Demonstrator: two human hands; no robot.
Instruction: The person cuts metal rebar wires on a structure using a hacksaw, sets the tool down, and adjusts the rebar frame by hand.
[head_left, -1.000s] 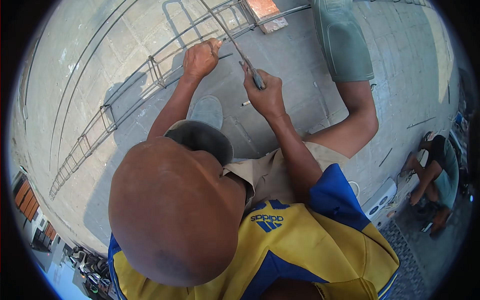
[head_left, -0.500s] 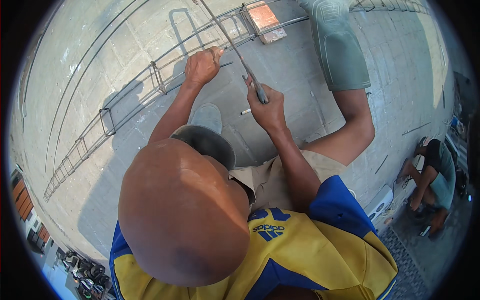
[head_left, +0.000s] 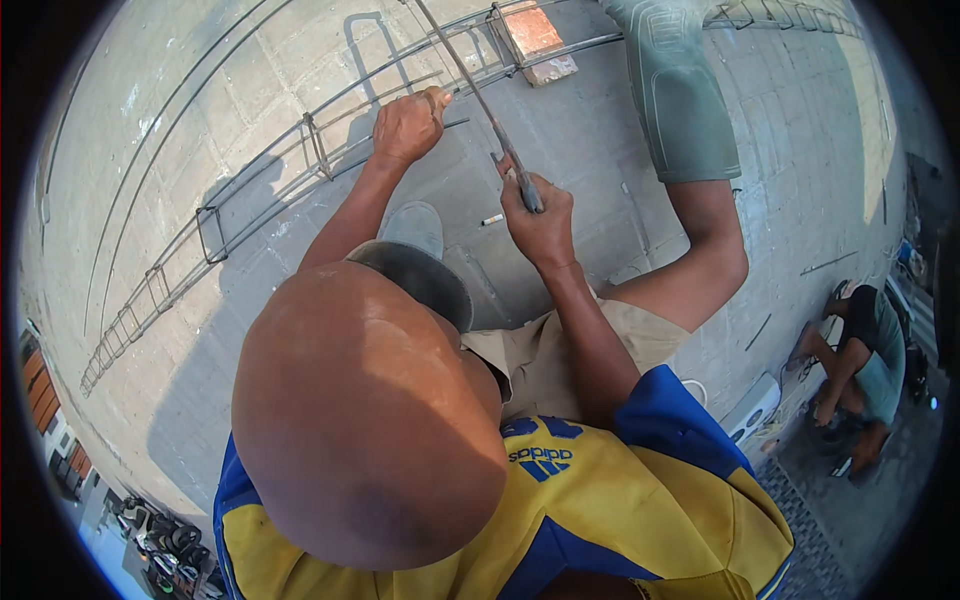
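My left hand (head_left: 409, 127) is closed around a thin steel bar of the long rebar cage (head_left: 316, 150), at the cage's near side. A bar's cut-looking end pokes out just right of that hand. My right hand (head_left: 540, 222) grips the dark handle of a hacksaw (head_left: 477, 98), seen almost edge-on. Its long, narrow frame points away to the upper left and crosses over the cage bars just right of my left hand. Whether the blade touches a bar cannot be made out.
A red brick (head_left: 540, 42) lies against the cage at the far side. Loose long bars (head_left: 150, 135) curve across the paved floor at left. A cigarette-like white stick (head_left: 492, 220) lies near my right hand. Another person (head_left: 862, 360) crouches at far right, near a white appliance (head_left: 752, 405).
My right hand and the hacksaw have shifted slightly toward me and to the right. My left hand keeps its hold on the bar.
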